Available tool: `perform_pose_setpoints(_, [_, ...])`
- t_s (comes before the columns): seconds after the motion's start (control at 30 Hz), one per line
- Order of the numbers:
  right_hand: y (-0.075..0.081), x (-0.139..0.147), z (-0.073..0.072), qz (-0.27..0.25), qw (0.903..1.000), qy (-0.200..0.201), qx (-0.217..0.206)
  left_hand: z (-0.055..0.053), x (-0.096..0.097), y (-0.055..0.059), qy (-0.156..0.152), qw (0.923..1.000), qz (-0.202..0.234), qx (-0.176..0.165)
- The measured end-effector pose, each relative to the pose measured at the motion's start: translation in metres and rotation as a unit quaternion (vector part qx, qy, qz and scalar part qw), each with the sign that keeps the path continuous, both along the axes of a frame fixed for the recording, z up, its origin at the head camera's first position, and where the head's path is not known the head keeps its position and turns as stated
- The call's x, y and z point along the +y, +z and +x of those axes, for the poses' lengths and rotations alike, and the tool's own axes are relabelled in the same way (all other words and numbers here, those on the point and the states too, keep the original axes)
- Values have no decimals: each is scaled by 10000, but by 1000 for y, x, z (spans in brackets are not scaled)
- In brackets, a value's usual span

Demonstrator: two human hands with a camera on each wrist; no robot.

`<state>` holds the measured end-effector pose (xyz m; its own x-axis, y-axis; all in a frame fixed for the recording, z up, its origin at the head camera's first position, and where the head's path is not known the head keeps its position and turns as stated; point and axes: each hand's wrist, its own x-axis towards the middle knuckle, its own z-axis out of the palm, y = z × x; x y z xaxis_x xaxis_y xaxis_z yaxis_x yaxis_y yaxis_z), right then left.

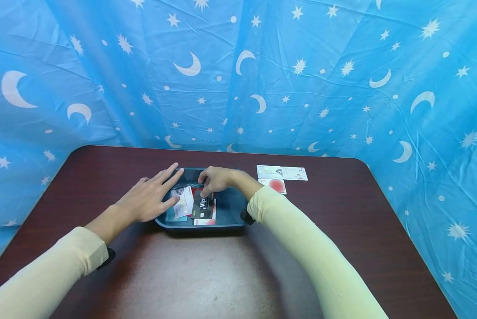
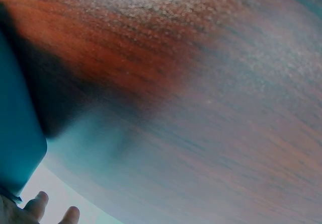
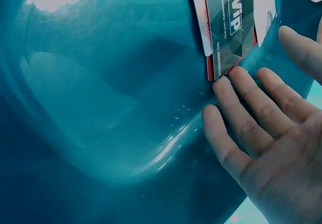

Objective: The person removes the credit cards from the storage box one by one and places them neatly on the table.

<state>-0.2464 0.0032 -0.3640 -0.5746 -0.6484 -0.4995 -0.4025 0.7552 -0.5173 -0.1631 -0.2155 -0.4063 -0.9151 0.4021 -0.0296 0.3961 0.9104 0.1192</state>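
Note:
A dark teal tray (image 1: 230,208) on the table holds several overlapping cards. Among them lie a black Vip card (image 1: 201,209), a white card (image 1: 185,201), a blue card (image 1: 176,216) and a white card with red print (image 1: 205,221). My right hand (image 1: 218,178) reaches into the tray over the black card. In the right wrist view the fingers (image 3: 254,133) are loosely extended, with tips at the edge of the Vip card (image 3: 232,27) and the thumb apart. Fingers spread, my left hand (image 1: 148,198) is at the tray's left rim, thumb near the white card.
Three cards lie on the table right of the tray: two white cards (image 1: 269,171) (image 1: 295,173) side by side, and one with a red circle (image 1: 273,185) in front. Behind the brown table (image 1: 334,199) hangs a blue curtain (image 1: 206,102) with moons and stars.

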Motion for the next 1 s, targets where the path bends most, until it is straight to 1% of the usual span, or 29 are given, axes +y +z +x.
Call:
perform_pose_setpoints(0.17, [0, -1, 0, 3, 10000, 69, -13, 0, 0, 1, -1, 10000, 23, -9])
perform_pose_setpoints(0.3, [2, -2, 1, -9, 9999, 106, -128, 0, 0, 1, 8, 10000, 21, -25])
perform_pose_setpoints(0.57, [3, -5, 2, -107, 9974, -161, -693, -1, -1, 1, 5, 10000, 35, -5])
perform_pose_setpoints(0.7, [3, -6, 3, -42, 9967, -235, -780, -1, 0, 1, -1, 10000, 40, -10])
perform_pose_setpoints(0.83, [3, -6, 3, 35, 9968, -236, -768, 0, 0, 0, 10, 10000, 61, -50])
perform_pose_setpoints(1.0, [2, -6, 3, 128, 9976, -108, -669, 0, 0, -1, 29, 10000, 50, -30])
